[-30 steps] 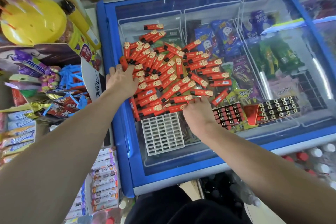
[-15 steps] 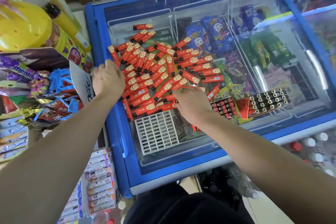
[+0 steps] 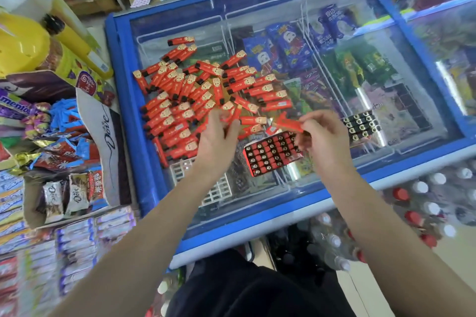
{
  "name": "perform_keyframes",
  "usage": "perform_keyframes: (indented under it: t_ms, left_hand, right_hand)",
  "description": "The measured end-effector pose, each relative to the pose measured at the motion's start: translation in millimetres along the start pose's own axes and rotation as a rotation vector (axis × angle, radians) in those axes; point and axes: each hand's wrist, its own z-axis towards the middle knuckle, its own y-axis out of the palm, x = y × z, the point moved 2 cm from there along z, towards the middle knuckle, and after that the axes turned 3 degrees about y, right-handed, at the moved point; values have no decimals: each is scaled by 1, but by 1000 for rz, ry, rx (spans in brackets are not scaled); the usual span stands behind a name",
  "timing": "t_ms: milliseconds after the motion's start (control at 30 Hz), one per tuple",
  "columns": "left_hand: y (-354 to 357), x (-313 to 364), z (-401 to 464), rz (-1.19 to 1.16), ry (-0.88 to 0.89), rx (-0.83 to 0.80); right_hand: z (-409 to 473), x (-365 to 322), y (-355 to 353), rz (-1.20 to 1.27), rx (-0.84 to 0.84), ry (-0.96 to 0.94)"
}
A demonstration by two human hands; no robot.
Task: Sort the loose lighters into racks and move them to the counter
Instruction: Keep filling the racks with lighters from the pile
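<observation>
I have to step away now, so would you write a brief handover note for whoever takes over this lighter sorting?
Right hand: pinches one red lighter above the filled rack.
Left hand: fingers curled on lighters at the near edge of the loose lighter pile.
Everything sits on the freezer's glass lid. A second filled rack lies to the right; the empty white rack lies under the left forearm.
Done: two racks look full.
Left: most lighters are unsorted; no rack has gone to the counter.
</observation>
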Motion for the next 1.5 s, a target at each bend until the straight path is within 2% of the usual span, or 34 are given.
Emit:
perform_keyframes:
  t_ms: [300, 500, 667, 767, 900, 1000, 1100, 1233, 1367, 1433, 1500]
  left_hand:
    - [61, 17, -26, 116, -51, -127]
    - [74, 13, -24, 359, -58, -224]
    - [74, 12, -27, 409, -28, -252]
    - [73, 12, -28, 417, -26, -257]
    - [74, 13, -29, 443, -17, -263]
    - [74, 13, -28, 451, -16, -264]
    - [74, 13, -30, 411, -17, -263]
    - [71, 15, -34, 248, -12, -232]
    - [74, 26, -43, 72, -4, -185]
    - [77, 31, -43, -45, -64, -152]
    - [79, 36, -41, -148, -144, -112]
  right_hand:
    - [-19, 44, -58, 70, 31, 117]
    - [-12, 63, -53, -222, -42, 101]
    - [-13, 68, -38, -424, -110, 0]
    - [-14, 73, -32, -343, -86, 71]
    - [-12, 82, -29, -102, -77, 247]
    - [-10, 85, -28, -69, -72, 282]
    - [-6, 86, -28, -149, -11, 294]
    - [-6, 86, -27, -191, -38, 338]
    - [-16, 74, -26, -154, -19, 261]
    - [-20, 68, -25, -51, -80, 244]
    - [-27, 60, -25, 76, -209, 256]
